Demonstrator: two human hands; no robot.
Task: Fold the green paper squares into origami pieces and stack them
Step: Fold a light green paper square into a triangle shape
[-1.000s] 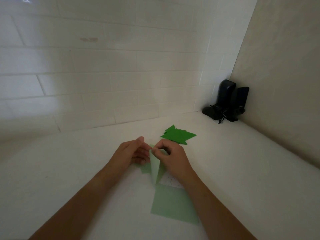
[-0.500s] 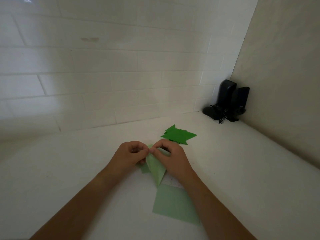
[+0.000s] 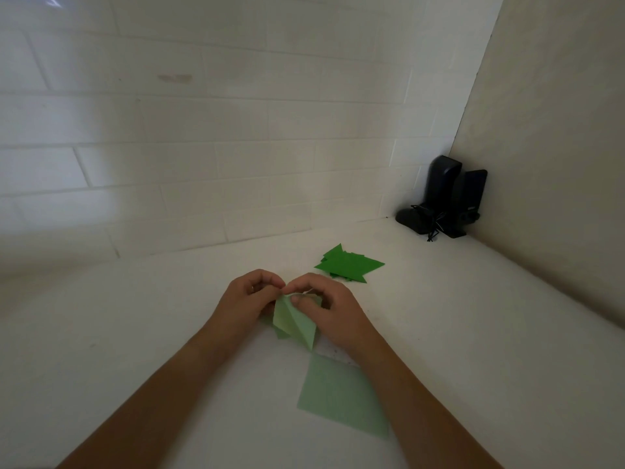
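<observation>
A pale green paper piece (image 3: pixel 293 322), partly folded into a pointed shape, is held just above the white surface in the middle of the view. My left hand (image 3: pixel 248 301) pinches its top corner with curled fingers. My right hand (image 3: pixel 329 309) pinches the same top from the right, its thumb lying on the paper. A flat pale green paper square (image 3: pixel 338 397) lies on the surface below my right forearm. A pile of dark green folded pieces (image 3: pixel 348 264) sits beyond my hands, to the right.
The white surface (image 3: pixel 135 333) meets a white brick wall (image 3: pixel 203 147) at the back and a beige wall (image 3: pixel 558 164) on the right. Two black speakers (image 3: pixel 446 201) with a cable stand in the far right corner.
The held paper has been folded flatter and wider, and its point now leans right. My left fingers have curled closed onto its top corner. Both hands stay in place.
</observation>
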